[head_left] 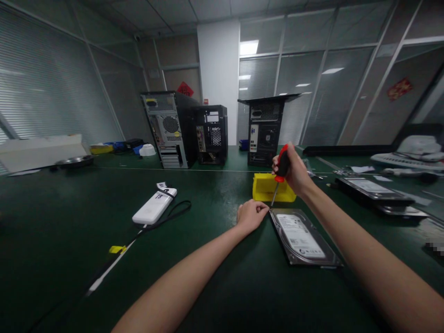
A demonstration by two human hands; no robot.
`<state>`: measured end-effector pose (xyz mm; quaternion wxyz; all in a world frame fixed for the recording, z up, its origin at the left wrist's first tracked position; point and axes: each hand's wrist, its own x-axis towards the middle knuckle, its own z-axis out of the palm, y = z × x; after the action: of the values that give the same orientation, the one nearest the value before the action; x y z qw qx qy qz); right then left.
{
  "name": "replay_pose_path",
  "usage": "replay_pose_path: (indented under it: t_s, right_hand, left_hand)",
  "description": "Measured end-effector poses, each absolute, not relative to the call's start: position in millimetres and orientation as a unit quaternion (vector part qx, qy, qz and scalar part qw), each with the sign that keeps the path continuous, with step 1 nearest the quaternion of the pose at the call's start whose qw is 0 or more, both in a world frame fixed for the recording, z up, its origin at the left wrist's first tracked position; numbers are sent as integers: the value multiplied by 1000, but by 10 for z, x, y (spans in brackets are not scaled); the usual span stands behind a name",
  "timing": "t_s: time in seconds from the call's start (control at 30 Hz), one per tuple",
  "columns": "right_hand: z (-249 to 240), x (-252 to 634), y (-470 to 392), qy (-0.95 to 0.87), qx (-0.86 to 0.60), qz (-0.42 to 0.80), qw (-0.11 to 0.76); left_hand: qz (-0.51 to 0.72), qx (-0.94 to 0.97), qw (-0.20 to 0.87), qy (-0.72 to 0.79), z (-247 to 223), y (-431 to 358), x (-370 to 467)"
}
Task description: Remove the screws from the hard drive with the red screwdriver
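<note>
A hard drive [301, 235] with a white label lies flat on the green table, right of centre. Gripped in my right hand [294, 170] is a screwdriver [283, 166] with a red and black handle, tilted so its shaft points down to the drive's far left corner. My left hand [252, 214] is at that same corner, thumb and forefinger pinched together. Whatever sits between those fingertips, if anything, is too small to make out. Just behind the drive stands a yellow plastic box [267, 187], partly hidden by my right hand.
A white power bank [154, 206] with a cable lies to the left. Computer cases [189, 129] stand at the back, another case [265, 132] behind the yellow box. Stacked hard drives [374, 190], papers and small parts lie at the right. A white box [43, 152] is far left.
</note>
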<state>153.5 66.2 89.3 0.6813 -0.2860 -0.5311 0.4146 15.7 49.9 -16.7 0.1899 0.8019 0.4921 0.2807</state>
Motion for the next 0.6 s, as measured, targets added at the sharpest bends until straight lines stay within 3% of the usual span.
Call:
replay_pose_path:
  t_s: [0.6]
  right_hand:
    - [892,1530,679,-515,-274,423,693]
  left_hand:
    - [272,801,196,497,-144,492,157]
